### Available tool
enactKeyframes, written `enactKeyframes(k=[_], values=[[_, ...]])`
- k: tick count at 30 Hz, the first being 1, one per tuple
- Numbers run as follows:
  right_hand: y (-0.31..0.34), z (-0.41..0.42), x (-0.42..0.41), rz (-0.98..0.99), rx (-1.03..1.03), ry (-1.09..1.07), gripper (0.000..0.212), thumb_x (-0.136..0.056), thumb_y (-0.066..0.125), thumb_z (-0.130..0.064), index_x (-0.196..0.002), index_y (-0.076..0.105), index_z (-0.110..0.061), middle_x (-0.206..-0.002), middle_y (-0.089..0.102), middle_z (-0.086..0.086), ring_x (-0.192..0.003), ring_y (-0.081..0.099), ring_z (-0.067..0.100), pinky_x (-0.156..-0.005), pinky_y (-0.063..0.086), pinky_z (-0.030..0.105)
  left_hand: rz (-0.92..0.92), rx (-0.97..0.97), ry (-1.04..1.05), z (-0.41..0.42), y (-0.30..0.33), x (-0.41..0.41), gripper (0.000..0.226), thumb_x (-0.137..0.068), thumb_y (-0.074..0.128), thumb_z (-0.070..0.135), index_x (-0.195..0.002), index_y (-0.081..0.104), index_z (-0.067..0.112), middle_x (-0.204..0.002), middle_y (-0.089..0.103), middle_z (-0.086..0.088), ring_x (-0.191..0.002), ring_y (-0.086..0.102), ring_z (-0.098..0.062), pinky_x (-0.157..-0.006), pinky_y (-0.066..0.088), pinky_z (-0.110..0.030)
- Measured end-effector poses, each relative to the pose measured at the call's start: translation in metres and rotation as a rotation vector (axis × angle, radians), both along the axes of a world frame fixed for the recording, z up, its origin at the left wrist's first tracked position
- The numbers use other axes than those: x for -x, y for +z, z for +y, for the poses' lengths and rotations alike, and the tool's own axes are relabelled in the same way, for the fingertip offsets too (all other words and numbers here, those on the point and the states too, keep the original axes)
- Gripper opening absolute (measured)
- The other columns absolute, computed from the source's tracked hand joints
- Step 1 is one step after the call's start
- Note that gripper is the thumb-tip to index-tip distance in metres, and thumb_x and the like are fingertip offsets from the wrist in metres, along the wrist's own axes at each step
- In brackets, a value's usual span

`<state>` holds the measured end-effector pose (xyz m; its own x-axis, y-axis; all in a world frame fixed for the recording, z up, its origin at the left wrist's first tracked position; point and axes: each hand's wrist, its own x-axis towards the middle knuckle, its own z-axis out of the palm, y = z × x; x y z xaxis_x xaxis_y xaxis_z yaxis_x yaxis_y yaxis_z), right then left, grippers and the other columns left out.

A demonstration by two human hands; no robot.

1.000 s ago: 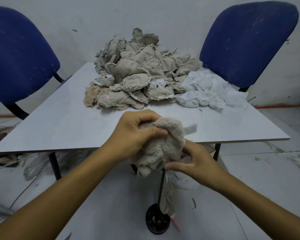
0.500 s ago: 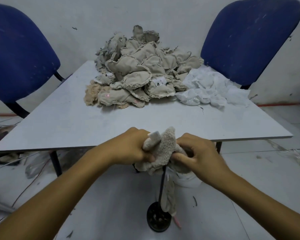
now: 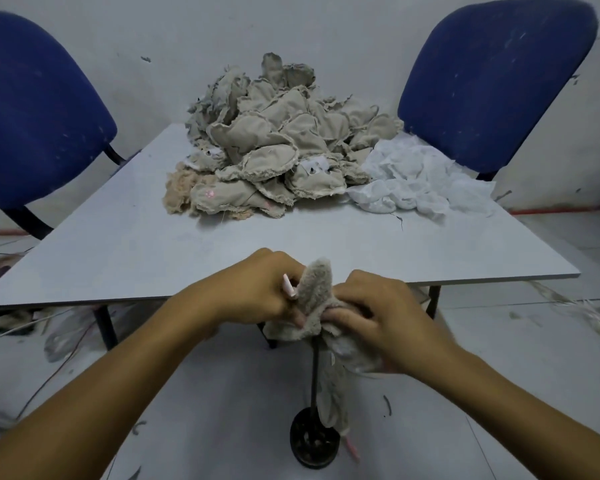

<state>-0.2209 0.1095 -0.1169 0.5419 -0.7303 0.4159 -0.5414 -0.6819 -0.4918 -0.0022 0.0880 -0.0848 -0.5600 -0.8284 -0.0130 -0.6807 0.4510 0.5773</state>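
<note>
A beige fuzzy plush skin (image 3: pixel 314 296) sits over the top of a thin black upright rod (image 3: pixel 314 372) with a round black base (image 3: pixel 312 443) on the floor. My left hand (image 3: pixel 257 285) grips the skin's left side, and a small pink piece (image 3: pixel 289 285) sticks out by its fingers. My right hand (image 3: pixel 374 317) pinches the skin's right side with curled fingers. More of the fabric hangs down along the rod. Both hands are just in front of the near edge of the grey table (image 3: pixel 118 244).
A heap of beige fabric skins (image 3: pixel 274 143) lies at the table's back middle, with white cloth pieces (image 3: pixel 416 178) to its right. Blue chairs stand at the back left (image 3: pixel 32 109) and back right (image 3: pixel 492 77). Wires and scraps lie on the floor at both sides.
The plush skin has been pulled down and bunched tighter over the rod. My right hand rose from under it to its right side, and both hands drew close together.
</note>
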Motion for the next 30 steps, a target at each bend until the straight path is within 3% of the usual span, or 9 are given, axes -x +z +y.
enactKeyframes(k=[4,8,11,13,15,17,21,27,30], values=[[0.006,-0.004,0.01,-0.03,-0.044,-0.029,0.006,-0.085,0.074,-0.032,-0.085,0.072,-0.026,-0.074,0.054,-0.017,-0.071,0.051,-0.002,-0.065,0.036,0.017,0.203,-0.09,0.021,0.001,0.005,-0.004,0.02,-0.072,0.086,0.012,-0.075,0.067,0.01,-0.072,0.066,0.002,-0.069,0.06,-0.009,-0.064,0.049,-0.034],[0.047,-0.01,0.017,-0.398,-0.06,-0.053,0.026,-0.078,0.075,-0.042,-0.103,0.069,-0.039,-0.089,0.071,-0.013,-0.079,0.066,0.003,-0.067,0.051,0.014,0.675,0.017,0.094,0.001,0.033,-0.005,0.015,-0.076,0.079,0.017,-0.069,0.073,0.029,-0.068,0.067,0.012,-0.066,0.064,-0.004,-0.063,0.054,-0.022],[0.076,-0.039,0.01,-0.609,0.009,-0.128,0.045,-0.081,0.08,-0.035,-0.121,0.059,-0.042,-0.105,0.067,-0.012,-0.092,0.068,0.004,-0.072,0.056,0.018,0.895,0.125,0.305,-0.018,0.048,-0.001,0.013,-0.08,0.076,0.017,-0.081,0.073,0.03,-0.077,0.07,0.009,-0.075,0.068,-0.012,-0.07,0.058,-0.032],[0.073,-0.06,0.003,-0.624,-0.065,-0.215,0.055,-0.085,0.075,-0.035,-0.129,0.046,-0.051,-0.116,0.059,-0.007,-0.098,0.065,0.009,-0.07,0.06,0.032,0.697,0.206,0.539,-0.033,0.04,0.002,0.033,-0.084,0.077,0.019,-0.111,0.062,0.029,-0.099,0.07,0.002,-0.092,0.068,-0.019,-0.081,0.057,-0.042],[0.05,-0.08,0.007,-0.442,-0.111,-0.333,0.054,-0.093,0.067,-0.029,-0.136,0.04,-0.045,-0.125,0.052,0.0,-0.105,0.06,0.015,-0.08,0.057,0.037,0.18,0.377,0.703,-0.041,0.022,0.004,0.056,-0.084,0.072,0.02,-0.131,0.044,0.033,-0.117,0.057,-0.004,-0.107,0.055,-0.024,-0.09,0.049,-0.044],[0.024,-0.1,0.019,-0.227,-0.131,-0.451,0.047,-0.098,0.057,-0.015,-0.139,0.044,-0.032,-0.133,0.046,0.008,-0.117,0.053,0.023,-0.099,0.046,0.036,-0.095,0.562,0.597,-0.038,0.006,0.008,0.059,-0.084,0.068,0.012,-0.137,0.047,0.028,-0.125,0.047,-0.009,-0.115,0.043,-0.028,-0.094,0.044,-0.045],[-0.006,-0.125,0.032,0.127,-0.042,-0.536,0.058,-0.091,0.049,0.004,-0.143,0.045,-0.022,-0.149,0.038,0.01,-0.129,0.034,0.033,-0.102,0.033,0.037,-0.069,0.414,0.276,-0.044,-0.007,0.014,0.027,-0.096,0.059,0.013,-0.121,0.068,0.018,-0.12,0.062,-0.004,-0.111,0.057,-0.023,-0.092,0.047,-0.039],[-0.004,-0.153,0.035,0.299,0.016,-0.545,0.075,-0.095,0.051,-0.008,-0.158,0.013,-0.024,-0.15,0.039,0.01,-0.124,0.038,0.038,-0.098,0.04,0.049,-0.008,0.318,0.381,-0.051,-0.008,0.025,0.013,-0.097,0.061,0.024,-0.107,0.069,0.019,-0.096,0.071,0.0,-0.09,0.063,-0.017,-0.083,0.054,-0.04],[0.003,-0.161,0.034,0.31,0.009,-0.553,0.057,-0.098,0.051,-0.019,-0.151,0.03,-0.02,-0.131,0.048,0.011,-0.118,0.045,0.037,-0.09,0.047,0.05,0.058,0.247,0.433,-0.052,-0.007,0.026,0.011,-0.097,0.059,0.02,-0.102,0.069,0.018,-0.084,0.071,0.0,-0.077,0.064,-0.015,-0.075,0.056,-0.038]])
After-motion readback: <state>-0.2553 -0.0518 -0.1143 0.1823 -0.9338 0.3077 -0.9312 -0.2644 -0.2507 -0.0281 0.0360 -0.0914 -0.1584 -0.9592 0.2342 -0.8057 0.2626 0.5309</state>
